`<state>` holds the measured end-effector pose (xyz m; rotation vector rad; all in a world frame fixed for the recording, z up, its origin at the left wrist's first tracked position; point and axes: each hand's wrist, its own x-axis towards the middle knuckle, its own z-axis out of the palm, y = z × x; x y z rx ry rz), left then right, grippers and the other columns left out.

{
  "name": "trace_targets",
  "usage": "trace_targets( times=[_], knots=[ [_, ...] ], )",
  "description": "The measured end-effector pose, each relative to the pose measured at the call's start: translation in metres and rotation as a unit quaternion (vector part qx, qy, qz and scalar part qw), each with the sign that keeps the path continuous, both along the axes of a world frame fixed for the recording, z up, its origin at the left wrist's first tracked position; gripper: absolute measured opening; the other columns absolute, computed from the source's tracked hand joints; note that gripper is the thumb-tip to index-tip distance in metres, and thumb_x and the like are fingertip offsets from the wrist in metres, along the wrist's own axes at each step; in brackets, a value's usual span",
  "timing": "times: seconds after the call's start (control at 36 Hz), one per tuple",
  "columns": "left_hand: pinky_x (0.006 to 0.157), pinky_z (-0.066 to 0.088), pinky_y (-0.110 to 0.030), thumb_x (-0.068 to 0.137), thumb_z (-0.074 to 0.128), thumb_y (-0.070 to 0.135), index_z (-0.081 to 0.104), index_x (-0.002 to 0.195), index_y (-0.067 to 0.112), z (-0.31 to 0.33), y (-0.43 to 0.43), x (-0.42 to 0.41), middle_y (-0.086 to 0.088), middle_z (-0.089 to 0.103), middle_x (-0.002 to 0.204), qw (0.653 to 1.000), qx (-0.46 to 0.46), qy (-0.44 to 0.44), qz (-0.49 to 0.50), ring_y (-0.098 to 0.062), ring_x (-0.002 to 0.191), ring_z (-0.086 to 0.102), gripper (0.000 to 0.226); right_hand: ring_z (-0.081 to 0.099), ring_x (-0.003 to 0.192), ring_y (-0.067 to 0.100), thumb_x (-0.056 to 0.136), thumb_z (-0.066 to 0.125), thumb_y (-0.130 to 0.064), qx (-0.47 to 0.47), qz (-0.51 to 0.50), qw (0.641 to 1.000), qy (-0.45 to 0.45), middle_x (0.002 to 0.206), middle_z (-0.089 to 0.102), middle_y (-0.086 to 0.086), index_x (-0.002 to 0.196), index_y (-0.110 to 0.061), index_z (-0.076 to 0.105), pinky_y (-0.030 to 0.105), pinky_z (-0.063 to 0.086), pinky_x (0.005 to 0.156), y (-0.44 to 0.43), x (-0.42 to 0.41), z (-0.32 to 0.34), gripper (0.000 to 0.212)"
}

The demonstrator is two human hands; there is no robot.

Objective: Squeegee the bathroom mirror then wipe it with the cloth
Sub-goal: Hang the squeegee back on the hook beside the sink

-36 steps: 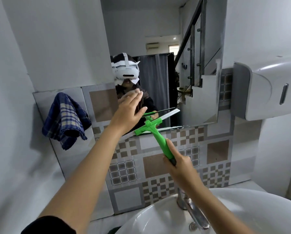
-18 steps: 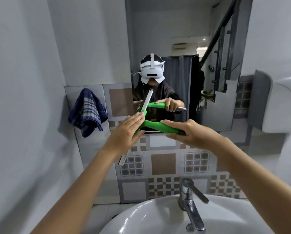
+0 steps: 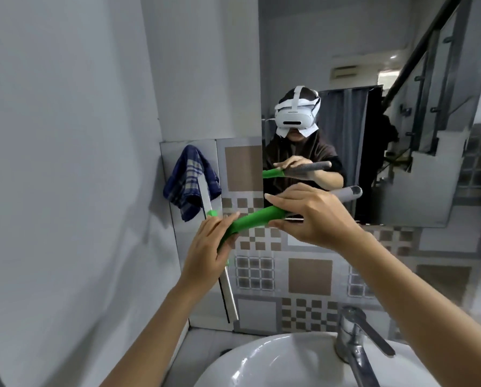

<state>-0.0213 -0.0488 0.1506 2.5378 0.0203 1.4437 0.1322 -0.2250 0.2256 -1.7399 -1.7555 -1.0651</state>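
Both hands' grip on green squeegee point(image 3: 257, 219): left hand point(image 3: 210, 247), right hand point(image 3: 312, 216), sink point(image 3: 261, 358) empty

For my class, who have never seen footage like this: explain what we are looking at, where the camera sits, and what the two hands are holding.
There is no machine here: a person wears a camera on the head, looking forward and down, so you see their own arms. The wall mirror reflects the person with a white headset. The right hand grips the handle of a green plastic squeegee; the left hand is at its blade end, which stands nearly upright by the tiled wall. A blue checked cloth hangs on the left. Below sit a white basin and a chrome tap.
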Motion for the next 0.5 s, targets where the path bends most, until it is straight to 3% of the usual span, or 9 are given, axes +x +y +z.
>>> trace_targets(
  times=[0.06, 0.14, 0.22, 0.28, 0.31, 0.36, 0.44, 0.5],
  knots=[
    [0.098, 0.037, -0.018, 0.093, 0.045, 0.026, 0.045, 0.133, 0.015, -0.010, 0.000, -0.003, -0.001, 0.055, 0.111, 0.999, -0.022, -0.028, 0.022, -0.005, 0.105, 0.043, 0.042, 0.060, 0.108, 0.019, 0.082, 0.064, -0.038, 0.065, 0.014, 0.998, 0.010, 0.116, 0.067, 0.003, 0.119, -0.010, 0.063, 0.039, 0.050, 0.092, 0.011, -0.010, -0.010, 0.046],
    [0.091, 0.048, -0.038, 0.094, 0.044, 0.032, 0.047, 0.132, 0.010, -0.025, -0.002, -0.003, 0.007, 0.050, 0.102, 0.994, -0.050, -0.074, 0.055, -0.005, 0.098, 0.042, 0.043, 0.051, 0.121, 0.018, 0.085, 0.065, -0.024, 0.190, 0.031, 0.973, 0.125, 0.128, 0.059, 0.008, 0.124, -0.003, 0.057, 0.036, 0.040, 0.106, 0.024, -0.026, -0.031, 0.044],
    [0.084, 0.052, -0.044, 0.095, 0.041, 0.035, 0.045, 0.133, 0.013, -0.041, -0.010, -0.003, 0.012, 0.045, 0.100, 0.986, -0.095, -0.103, 0.092, -0.007, 0.096, 0.043, 0.044, 0.038, 0.133, 0.017, 0.086, 0.064, -0.021, 0.293, 0.027, 0.910, 0.294, 0.140, 0.044, 0.007, 0.134, -0.002, 0.045, 0.027, 0.029, 0.112, 0.037, -0.047, -0.050, 0.055],
    [0.084, 0.052, -0.044, 0.096, 0.040, 0.035, 0.043, 0.135, 0.016, -0.050, -0.019, -0.001, 0.007, 0.049, 0.101, 0.981, -0.122, -0.109, 0.107, -0.010, 0.097, 0.046, 0.044, 0.027, 0.139, 0.012, 0.086, 0.062, -0.031, 0.299, 0.023, 0.861, 0.411, 0.148, 0.034, 0.006, 0.142, -0.007, 0.032, 0.027, 0.024, 0.115, 0.049, -0.061, -0.058, 0.068],
    [0.085, 0.051, -0.045, 0.096, 0.038, 0.036, 0.042, 0.135, 0.017, -0.055, -0.024, 0.000, 0.004, 0.052, 0.101, 0.979, -0.130, -0.110, 0.111, -0.010, 0.097, 0.046, 0.043, 0.025, 0.139, 0.010, 0.085, 0.062, -0.037, 0.281, 0.031, 0.837, 0.468, 0.151, 0.031, 0.004, 0.145, -0.011, 0.025, 0.027, 0.024, 0.115, 0.056, -0.068, -0.061, 0.075],
    [0.090, 0.047, -0.047, 0.097, 0.037, 0.034, 0.043, 0.134, 0.017, -0.063, -0.031, 0.002, 0.003, 0.054, 0.099, 0.976, -0.148, -0.113, 0.117, -0.007, 0.096, 0.045, 0.041, 0.039, 0.129, 0.010, 0.081, 0.061, -0.047, 0.255, 0.071, 0.793, 0.549, 0.141, 0.042, 0.000, 0.147, -0.019, 0.016, 0.025, 0.035, 0.106, 0.068, -0.078, -0.065, 0.085],
    [0.103, 0.036, -0.045, 0.096, 0.039, 0.028, 0.043, 0.133, 0.016, -0.077, -0.030, 0.003, 0.002, 0.056, 0.092, 0.975, -0.131, -0.106, 0.146, -0.006, 0.094, 0.046, 0.039, 0.056, 0.098, -0.006, 0.083, 0.066, -0.028, 0.265, 0.121, 0.735, 0.612, 0.121, 0.054, -0.009, 0.148, -0.020, 0.018, 0.013, 0.048, 0.082, 0.086, -0.079, -0.071, 0.081],
    [0.098, 0.041, -0.044, 0.097, 0.039, 0.028, 0.045, 0.132, 0.013, -0.086, -0.023, 0.001, -0.002, 0.058, 0.088, 0.977, -0.109, -0.091, 0.161, -0.010, 0.089, 0.048, 0.039, 0.055, 0.108, -0.004, 0.082, 0.070, -0.018, 0.259, 0.120, 0.723, 0.630, 0.132, 0.053, -0.001, 0.147, -0.020, 0.023, 0.021, 0.053, 0.086, 0.097, -0.075, -0.076, 0.080]
  ],
)
